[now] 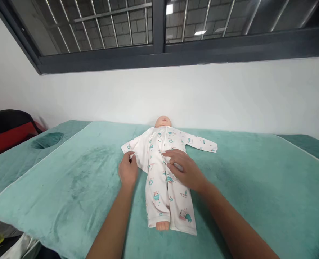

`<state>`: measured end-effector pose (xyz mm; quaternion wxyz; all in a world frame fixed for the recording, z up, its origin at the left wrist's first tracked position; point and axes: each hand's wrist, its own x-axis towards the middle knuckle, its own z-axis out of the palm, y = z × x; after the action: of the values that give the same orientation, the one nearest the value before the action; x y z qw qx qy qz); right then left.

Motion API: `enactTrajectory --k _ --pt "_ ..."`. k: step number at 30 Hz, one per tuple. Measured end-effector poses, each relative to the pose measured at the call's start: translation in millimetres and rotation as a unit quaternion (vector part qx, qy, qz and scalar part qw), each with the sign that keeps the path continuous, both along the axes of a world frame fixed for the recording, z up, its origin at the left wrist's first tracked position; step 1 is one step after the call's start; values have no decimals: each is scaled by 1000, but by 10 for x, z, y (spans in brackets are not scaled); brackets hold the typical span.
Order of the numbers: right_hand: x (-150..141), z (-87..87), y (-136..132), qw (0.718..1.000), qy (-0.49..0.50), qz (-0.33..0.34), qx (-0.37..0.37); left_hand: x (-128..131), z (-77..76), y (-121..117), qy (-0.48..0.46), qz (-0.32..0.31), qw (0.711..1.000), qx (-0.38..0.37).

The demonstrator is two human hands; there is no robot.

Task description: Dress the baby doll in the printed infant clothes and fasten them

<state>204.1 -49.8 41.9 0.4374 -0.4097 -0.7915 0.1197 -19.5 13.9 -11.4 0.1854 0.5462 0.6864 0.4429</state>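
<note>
A baby doll (163, 121) lies on its back, dressed in a white printed baby romper (158, 196) with teal and pink figures. One foot shows at the left leg opening, and the other leg's end is hidden in the cloth. At the lower edge of the left-side sleeve, my left hand (128, 171) is closed, thumb and index finger pinched together by the fabric. My right hand (185, 169) hovers over or touches the romper's front at the waist, its fingers apart. The right-side sleeve lies stretched out flat, with no doll hand visible at its cuff.
A teal plush cover (94, 180) spreads over the table, which has a round hollow (48, 140) at the left. Behind stands a white wall (243, 97) below a dark-framed window (159, 57). A red and black object (12, 133) sits at the left edge.
</note>
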Motion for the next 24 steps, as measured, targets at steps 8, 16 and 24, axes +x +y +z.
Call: enactTrajectory --k 8,16,24 --pt "88 -147 54 975 63 -211 39 346 592 -104 -10 -174 944 279" --pt "204 -140 41 969 125 -171 -130 658 677 -316 220 -499 814 199" --pt "164 -181 116 937 243 -229 -102 672 699 221 -205 -221 950 81"
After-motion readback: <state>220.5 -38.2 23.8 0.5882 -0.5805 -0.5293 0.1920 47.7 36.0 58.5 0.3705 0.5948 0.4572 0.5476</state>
